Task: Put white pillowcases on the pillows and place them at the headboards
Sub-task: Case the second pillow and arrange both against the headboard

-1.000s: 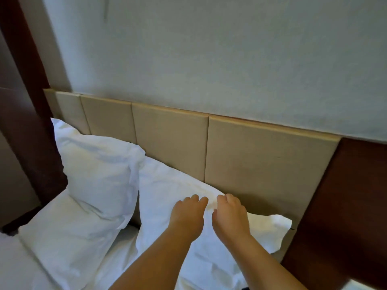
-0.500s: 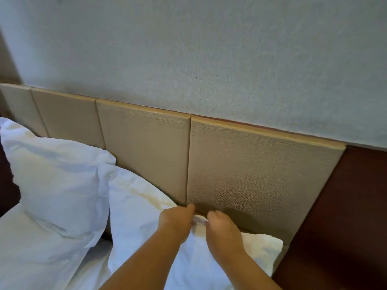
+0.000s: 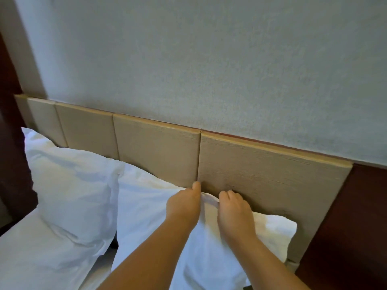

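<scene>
Pale textured wall (image 3: 209, 70) above a beige padded headboard (image 3: 272, 174); dark wood panel (image 3: 356, 227) at right. Right pillow (image 3: 146, 216) leans against headboard. Left hand (image 3: 184, 206) and right hand (image 3: 234, 210) side by side, close but apart, both pinching the pillow's top edge. Second pillow (image 3: 71, 185) stands just left, touching the first.

No legible text anywhere.
</scene>
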Motion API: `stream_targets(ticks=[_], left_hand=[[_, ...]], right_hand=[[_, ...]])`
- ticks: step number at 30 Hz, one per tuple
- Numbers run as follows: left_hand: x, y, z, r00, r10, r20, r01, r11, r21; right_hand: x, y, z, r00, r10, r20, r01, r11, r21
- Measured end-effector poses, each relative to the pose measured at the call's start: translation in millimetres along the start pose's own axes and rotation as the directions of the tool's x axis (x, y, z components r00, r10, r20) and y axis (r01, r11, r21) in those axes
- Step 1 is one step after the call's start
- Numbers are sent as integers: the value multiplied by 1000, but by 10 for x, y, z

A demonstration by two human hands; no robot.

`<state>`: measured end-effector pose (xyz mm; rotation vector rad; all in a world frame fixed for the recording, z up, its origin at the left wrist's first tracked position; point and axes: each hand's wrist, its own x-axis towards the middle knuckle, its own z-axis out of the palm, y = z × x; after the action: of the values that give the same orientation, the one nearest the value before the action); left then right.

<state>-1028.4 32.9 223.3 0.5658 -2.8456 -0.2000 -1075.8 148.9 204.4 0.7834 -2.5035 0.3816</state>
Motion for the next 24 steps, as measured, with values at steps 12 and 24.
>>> stream_targets(ticks=[12, 24], left_hand=[[-274, -424, 198, 997, 45, -66, -45, 999, 0], [-650, -1775, -36, 948, -318, 13, 316, 945, 81]], right_hand=[[-24, -565, 177, 975, -208, 72, 198, 972, 128], [205, -1937, 730, 870, -485, 83, 448, 850, 277]])
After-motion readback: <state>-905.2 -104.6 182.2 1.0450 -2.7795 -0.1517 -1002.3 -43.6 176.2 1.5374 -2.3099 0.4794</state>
